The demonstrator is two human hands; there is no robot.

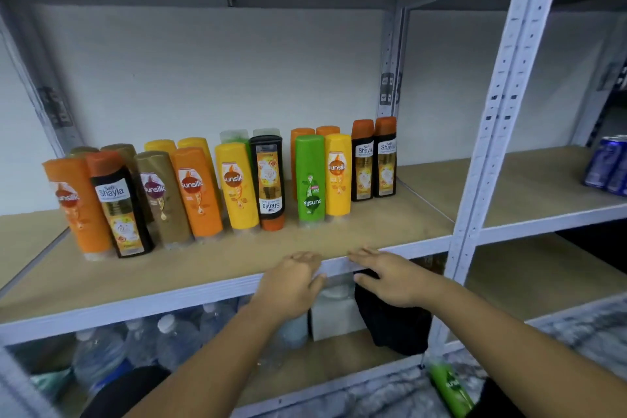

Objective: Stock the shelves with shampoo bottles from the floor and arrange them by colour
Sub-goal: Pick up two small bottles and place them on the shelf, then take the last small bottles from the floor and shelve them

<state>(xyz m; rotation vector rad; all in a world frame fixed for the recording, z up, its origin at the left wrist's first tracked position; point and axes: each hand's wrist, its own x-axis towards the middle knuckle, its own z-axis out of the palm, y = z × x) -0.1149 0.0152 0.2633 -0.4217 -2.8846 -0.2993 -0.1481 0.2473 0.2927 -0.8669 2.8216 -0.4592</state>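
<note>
Many shampoo bottles (196, 190) already stand on the shelf (339, 241), in a front row and a back row. So a big part of the stocking looks done. At least one is left: a green floor bottle (451, 387) lies tilted on the grey speckled floor at the bottom right.

I think the colours are not sorted yet. From the left, the front row goes orange, black, brown, orange, yellow, black, green, yellow, then two black ones with orange caps. The green shelf bottle (310, 176) stands between a black one and a yellow one. The upside-down bottle (268, 180) is black and rests on its orange cap, so its words read the wrong way up. It may need turning.

The bottles are smooth, shiny plastic, tall and flat with round shoulders. They look light and easy to tip. The shelf board is brown and dull, like pressed wood. It has a pale metal edge and posts full of little holes.

The left hand (288, 285) and the right hand (390, 278) are side by side at the front edge of the shelf. Both hold nothing. The fingers are mostly straight and close together, only a little bent. I cannot tell if they touch the edge.

Clear water bottles (169, 339) sit on the shelf below, and blue cans (607, 166) stand far to the right
</note>
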